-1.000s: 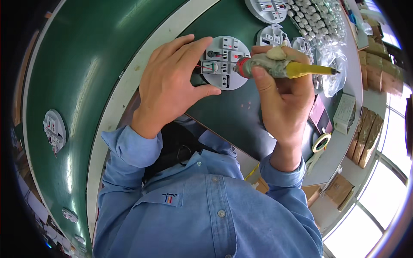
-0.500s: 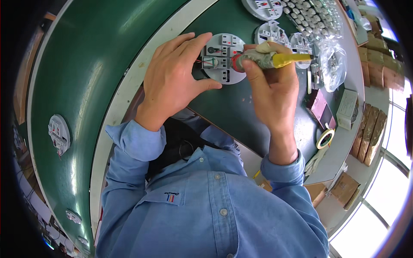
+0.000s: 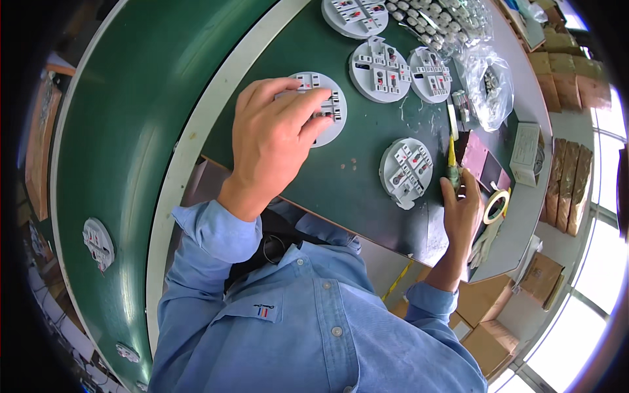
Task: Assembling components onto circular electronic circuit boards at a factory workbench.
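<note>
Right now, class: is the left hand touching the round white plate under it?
Touching. The head view shows the left hand with fingers pressed on the round white plate.
</note>
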A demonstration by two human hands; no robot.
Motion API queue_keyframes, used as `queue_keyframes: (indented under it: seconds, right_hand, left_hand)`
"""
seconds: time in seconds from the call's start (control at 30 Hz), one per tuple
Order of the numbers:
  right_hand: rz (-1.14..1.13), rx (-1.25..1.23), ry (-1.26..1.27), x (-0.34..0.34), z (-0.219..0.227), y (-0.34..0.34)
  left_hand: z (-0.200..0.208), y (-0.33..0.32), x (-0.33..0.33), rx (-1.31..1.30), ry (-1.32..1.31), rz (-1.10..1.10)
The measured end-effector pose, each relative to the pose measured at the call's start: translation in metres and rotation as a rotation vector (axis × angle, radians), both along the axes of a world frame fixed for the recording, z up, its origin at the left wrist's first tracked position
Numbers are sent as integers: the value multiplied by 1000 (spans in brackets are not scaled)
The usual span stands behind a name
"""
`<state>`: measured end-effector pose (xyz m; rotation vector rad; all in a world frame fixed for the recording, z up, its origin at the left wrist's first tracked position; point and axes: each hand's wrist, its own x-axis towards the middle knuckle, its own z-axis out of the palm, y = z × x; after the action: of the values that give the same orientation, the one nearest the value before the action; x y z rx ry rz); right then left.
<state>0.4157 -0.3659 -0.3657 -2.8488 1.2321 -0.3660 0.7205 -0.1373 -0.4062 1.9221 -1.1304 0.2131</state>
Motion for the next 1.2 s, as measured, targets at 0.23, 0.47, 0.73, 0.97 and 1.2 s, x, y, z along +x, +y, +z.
queue_keyframes:
  seconds: [0.23, 0.47, 0.73, 0.97, 1.2]
  right_hand:
    - [-120, 402, -156, 23, 52, -40]
    - [165, 324, -181, 125, 5, -248]
    - [69, 246, -225, 120, -54, -301]
    - [67, 251, -303, 105, -52, -300]
    - [34, 188, -152, 119, -52, -286]
  left_hand:
    - [3, 1, 7, 68, -74, -25]
    - [2, 9, 7, 38, -28, -63]
    - [17, 36, 8, 119, 81, 4]
    - [4, 21, 34, 260, 70, -239]
    - [12, 27, 39, -14, 284, -255]
